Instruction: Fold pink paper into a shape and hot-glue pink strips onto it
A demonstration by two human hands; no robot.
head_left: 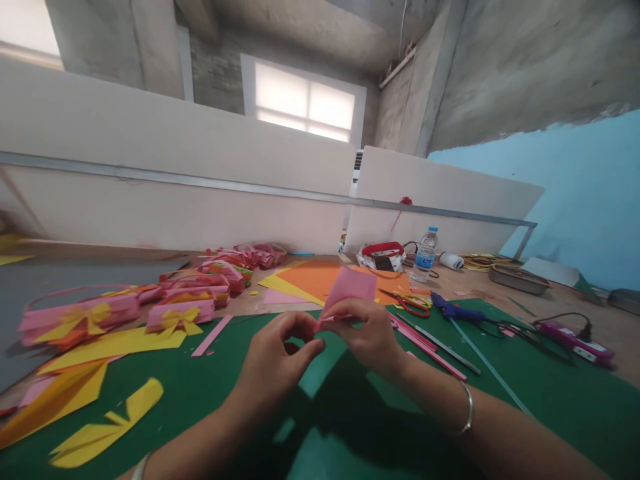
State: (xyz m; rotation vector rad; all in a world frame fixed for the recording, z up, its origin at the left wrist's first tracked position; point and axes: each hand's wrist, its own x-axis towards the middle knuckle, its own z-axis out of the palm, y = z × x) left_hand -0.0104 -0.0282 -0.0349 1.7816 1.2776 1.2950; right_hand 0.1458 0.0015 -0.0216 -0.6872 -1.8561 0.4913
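Pink paper (350, 285) stands up at the centre of the frame, held above the green mat (210, 393), its free part fanning upward and away while its folded lower edge runs roughly left to right between the two hands. The right hand (373, 337) sits directly under it, thumb and fingers pinching that lower edge, so it is the nearer one. The left hand (280, 360), lower and to the left, is curled with thumb and forefinger closed on the left end of the fold. Red-handled scissors (415, 305) and a blue glue gun (453, 310) lie to the right, and pink baskets (183, 317) with yellow bows at centre left
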